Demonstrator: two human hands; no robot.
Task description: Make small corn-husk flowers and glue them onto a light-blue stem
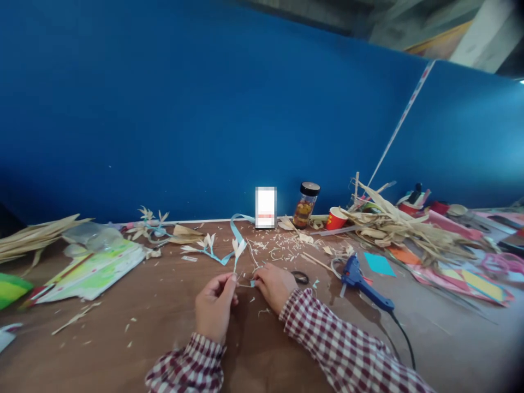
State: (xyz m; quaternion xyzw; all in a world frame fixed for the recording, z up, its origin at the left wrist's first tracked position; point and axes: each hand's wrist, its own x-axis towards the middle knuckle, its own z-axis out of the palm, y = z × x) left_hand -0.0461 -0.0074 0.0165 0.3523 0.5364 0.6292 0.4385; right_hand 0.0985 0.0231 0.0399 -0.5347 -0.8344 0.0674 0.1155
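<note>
Head view: a husk flower [239, 246] on a thin stem stands upright near the middle of the tabletop, toward the near edge. Left hand [214, 307] pinches the stem just under the bloom, thumb and forefinger pressed together on it. Right hand [273, 285] sits just beside, fingers closed on a small bit of light-blue ribbon [252, 283] at the stem's base; the two hands nearly touch. Both wrists wear red-and-white checked sleeves [344, 349].

Behind the flower a blue ribbon [236, 232] loops back toward the far edge, with more husk flowers [207, 243] lying along it. Husk shavings [278, 248] are scattered across the middle of the tabletop. Scissors [301, 277] lie just right of the right hand, partly hidden by it. A blue glue gun [360, 281] rests further right, its cord trailing to the near edge. A turquoise paper square [379, 264] lies beyond it.

At the far edge: a jar [305, 204] with a black lid, a red cup [335, 218], then a big heap of dry husks [405, 226]. Toward the left edge: printed sheets [92, 270] and a husk bundle [35, 234]. A blue wall [204, 109] backs the table.
</note>
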